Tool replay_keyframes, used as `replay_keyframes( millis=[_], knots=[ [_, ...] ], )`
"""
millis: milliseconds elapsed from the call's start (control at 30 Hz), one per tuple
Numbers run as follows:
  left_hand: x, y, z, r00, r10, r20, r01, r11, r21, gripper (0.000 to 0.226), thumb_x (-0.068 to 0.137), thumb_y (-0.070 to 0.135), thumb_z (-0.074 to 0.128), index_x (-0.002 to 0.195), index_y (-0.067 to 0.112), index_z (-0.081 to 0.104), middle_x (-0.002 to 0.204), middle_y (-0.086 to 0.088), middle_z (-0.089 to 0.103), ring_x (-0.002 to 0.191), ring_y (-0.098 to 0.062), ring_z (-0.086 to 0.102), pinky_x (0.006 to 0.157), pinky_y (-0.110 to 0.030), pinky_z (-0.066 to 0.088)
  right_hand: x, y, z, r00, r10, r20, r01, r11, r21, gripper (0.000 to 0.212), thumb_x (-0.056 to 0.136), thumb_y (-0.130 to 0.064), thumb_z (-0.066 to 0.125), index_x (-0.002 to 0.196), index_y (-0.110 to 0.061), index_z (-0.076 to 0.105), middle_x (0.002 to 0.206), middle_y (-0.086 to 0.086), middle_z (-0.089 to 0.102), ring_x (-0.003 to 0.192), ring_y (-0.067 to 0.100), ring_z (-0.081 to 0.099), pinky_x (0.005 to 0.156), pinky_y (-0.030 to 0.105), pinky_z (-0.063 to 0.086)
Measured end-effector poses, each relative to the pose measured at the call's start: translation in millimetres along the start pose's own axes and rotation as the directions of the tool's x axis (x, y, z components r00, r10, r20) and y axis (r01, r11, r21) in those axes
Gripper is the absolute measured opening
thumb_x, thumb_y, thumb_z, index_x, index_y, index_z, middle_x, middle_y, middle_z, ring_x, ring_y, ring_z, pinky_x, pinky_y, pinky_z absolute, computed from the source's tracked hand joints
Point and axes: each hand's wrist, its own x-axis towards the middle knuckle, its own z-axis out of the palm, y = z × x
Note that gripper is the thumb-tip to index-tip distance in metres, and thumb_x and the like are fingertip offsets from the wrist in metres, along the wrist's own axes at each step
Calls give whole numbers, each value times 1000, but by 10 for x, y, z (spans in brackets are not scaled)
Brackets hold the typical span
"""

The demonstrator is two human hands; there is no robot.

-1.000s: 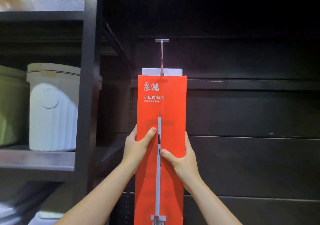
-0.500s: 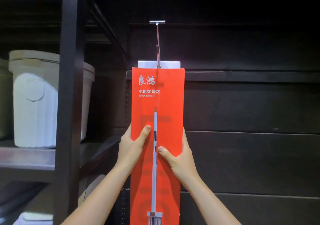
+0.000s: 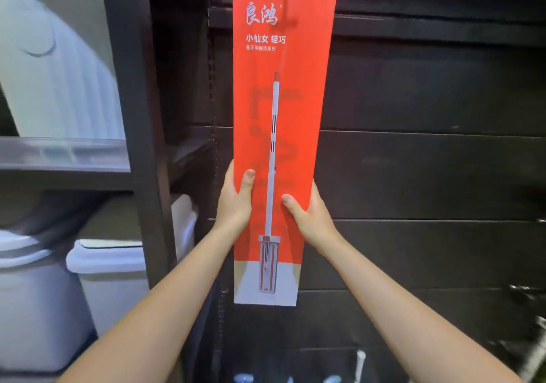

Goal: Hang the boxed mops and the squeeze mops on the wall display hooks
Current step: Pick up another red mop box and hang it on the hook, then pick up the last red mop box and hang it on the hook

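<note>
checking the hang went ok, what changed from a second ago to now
The view tipped down: the hook's top has left the frame and the red mop box now shows its bottom edge. Both hands, left and right, still grip its sides with thumbs in front.

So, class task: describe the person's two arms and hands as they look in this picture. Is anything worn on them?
Both forearms are bare up to the bottom edge of the picture: no sleeves, gloves, watch or bracelets show. The left hand and right hand carry no visible rings; the thumbnails are short and unpainted.
</note>
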Motion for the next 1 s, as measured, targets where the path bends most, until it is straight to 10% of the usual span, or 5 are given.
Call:
replay_keyframes(
  millis=[100, 233, 367, 500, 1000],
  knots=[
    [-173, -77, -70, 998, -18, 52, 11, 991, 131, 74, 99, 59, 53, 161, 31, 25, 157, 2, 48, 140, -20, 52, 118, -48, 40, -357, 43, 36, 994, 107, -7, -107, 989, -102, 60, 100, -35, 59, 155, -32, 34, 138, -10, 64, 123, 9, 63, 107, 43, 52],
    [-744, -330, -181, 995, 6, 98, -42, 925, 377, 87, 103, 34, 58, 164, 29, -4, 174, -5, -1, 157, -27, 21, 124, -56, 24, -1138, -30, 179, 983, 140, -118, -164, 959, -230, 56, 103, -22, 52, 157, -19, 35, 146, -5, 50, 133, 10, 45, 117, 22, 35],
    [-1772, -759, -263, 965, -3, 262, -173, 743, 647, 73, 99, 44, 56, 161, 24, 23, 170, -14, 15, 148, -42, 31, 115, -63, 30, -2284, 211, 136, 982, 174, -80, -191, 862, -470, 50, 106, -32, 50, 153, -16, 47, 167, 2, 28, 156, 22, 16, 126, 33, 13],
    [-3050, -929, -178, 846, -210, 490, -301, 569, 765, 67, 93, 61, 31, 150, 30, 47, 163, -13, 34, 145, -43, 33, 113, -69, 25, -3515, 536, -211, 954, 289, -78, -262, 683, -682, 61, 103, -50, 35, 148, -13, 54, 165, 9, 36, 155, 36, 23, 125, 52, 25],
    [-6203, -115, 1821, 366, -167, 916, -605, 705, 370, 56, 91, 64, 35, 134, 40, 63, 154, -7, 40, 142, -41, 28, 109, -71, 29, -6826, 401, -2466, 583, 610, -537, -753, 158, -638, 58, 103, -57, 33, 149, -26, 53, 161, 9, 44, 148, 45, 36, 115, 66, 32]
  ],
)
